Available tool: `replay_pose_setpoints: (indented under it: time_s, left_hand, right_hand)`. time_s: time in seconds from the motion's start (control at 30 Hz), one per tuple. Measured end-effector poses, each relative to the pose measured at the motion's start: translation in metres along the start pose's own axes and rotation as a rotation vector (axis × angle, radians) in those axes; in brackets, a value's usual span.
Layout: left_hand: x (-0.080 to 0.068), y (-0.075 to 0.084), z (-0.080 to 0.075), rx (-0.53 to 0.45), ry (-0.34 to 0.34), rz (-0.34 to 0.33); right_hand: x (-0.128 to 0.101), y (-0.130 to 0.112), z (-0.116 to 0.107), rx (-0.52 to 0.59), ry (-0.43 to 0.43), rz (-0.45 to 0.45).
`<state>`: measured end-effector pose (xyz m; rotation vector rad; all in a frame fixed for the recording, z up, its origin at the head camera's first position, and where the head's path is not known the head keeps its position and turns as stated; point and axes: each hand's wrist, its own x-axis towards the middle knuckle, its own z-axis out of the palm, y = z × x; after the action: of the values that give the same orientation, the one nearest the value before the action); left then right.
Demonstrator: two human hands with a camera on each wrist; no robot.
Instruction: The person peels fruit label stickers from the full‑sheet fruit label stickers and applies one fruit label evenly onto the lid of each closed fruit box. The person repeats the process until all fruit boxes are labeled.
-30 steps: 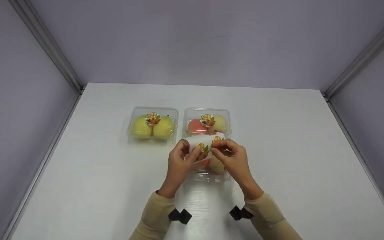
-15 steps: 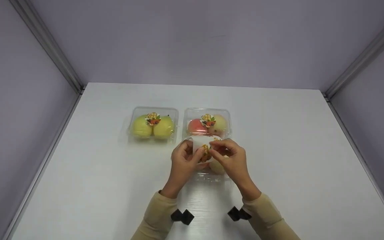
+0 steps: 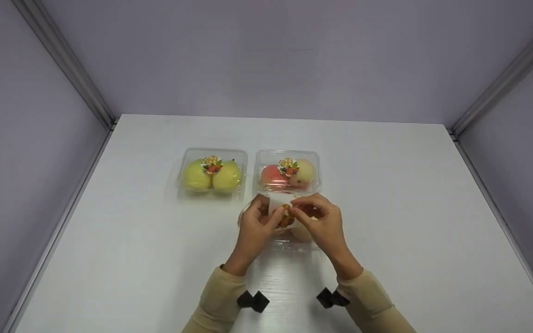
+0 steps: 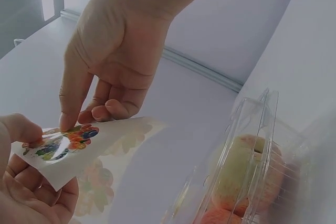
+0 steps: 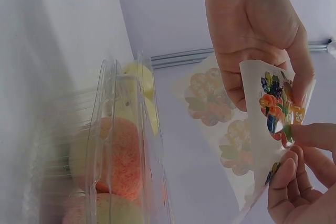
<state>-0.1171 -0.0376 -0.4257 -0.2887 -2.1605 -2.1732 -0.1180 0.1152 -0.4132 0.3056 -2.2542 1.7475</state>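
My left hand (image 3: 253, 226) grips a white sheet of fruit stickers (image 3: 278, 200), thumb in front and fingers behind. My right hand (image 3: 323, 222) pinches at the edge of a colourful fruit sticker (image 5: 272, 109) on that sheet, its thumb and index fingertips close to my left thumb. The sheet is bent back beside this sticker. More stickers show faintly through the paper in both wrist views. Under the hands lies a clear plastic box of peaches (image 3: 289, 245), partly hidden by sheet and hands.
Behind it stands another clear box of peaches (image 3: 273, 177), with a fruit sticker (image 3: 288, 167) on its lid. To its left is a clear box with yellow-green pears (image 3: 227, 178), also bearing a sticker (image 3: 212, 165). All sit on a white table (image 3: 387, 208) with walls around.
The sheet has dropped and bent back, showing more of the rear peach box. My left hand has moved slightly right, nearer my right hand, which keeps its pinch.
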Motion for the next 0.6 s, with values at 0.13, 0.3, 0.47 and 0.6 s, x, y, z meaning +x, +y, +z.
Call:
replay_pose_setpoints:
  time_s: [0.13,0.3,0.47,0.6]
  left_hand:
    - [-0.0003,0.0003,0.0,0.004,-0.005,-0.022]
    - [-0.0008,0.0003,-0.0009,-0.027,-0.04,-0.04]
    - [-0.001,-0.0005,-0.0006,-0.034,-0.057,-0.025]
    - [-0.0005,-0.0026,-0.0003,-0.024,-0.048,0.009]
  right_hand:
    - [0.0002,-0.0002,0.0,-0.006,-0.011,0.017]
    - [0.0013,-0.0007,-0.0011,-0.026,-0.036,0.047]
    - [0.0011,-0.0017,-0.0025,-0.019,-0.051,0.065]
    - [0.0,-0.0023,-0.0028,-0.007,-0.051,0.052]
